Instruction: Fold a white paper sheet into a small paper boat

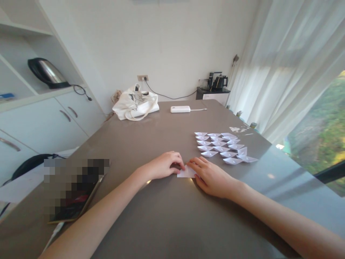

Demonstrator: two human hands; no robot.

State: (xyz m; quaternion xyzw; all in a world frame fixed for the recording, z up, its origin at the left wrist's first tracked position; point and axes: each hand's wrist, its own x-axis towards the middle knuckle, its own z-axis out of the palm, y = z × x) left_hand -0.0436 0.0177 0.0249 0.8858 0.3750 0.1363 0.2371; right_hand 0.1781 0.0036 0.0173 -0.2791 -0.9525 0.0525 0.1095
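Fingers of both hands meet over a small piece of white paper (185, 172) lying flat on the grey table (151, 136). The left hand (164, 165) is curled, its fingertips bent down and pressed together on the paper's left edge. The right hand (211, 178) lies flatter, fingers close together and pointing left, their tips on the paper's upper right corner. Neither hand lifts the paper; it looks pinned to the table, though whether a fold is held under the fingers is hard to tell.

Just beyond the right hand, a cluster of folded white paper boats (222, 145) sits in rough rows on the table, apart from the hands. Further back lie a white power bank (180, 109) with its cable and a white cloth bag (134, 106). At the near left edge of the table rests a blurred tablet (75, 196). A kettle (47, 73) stands on the shelf at the left, and a curtain (283, 64) hangs by the window at the right.
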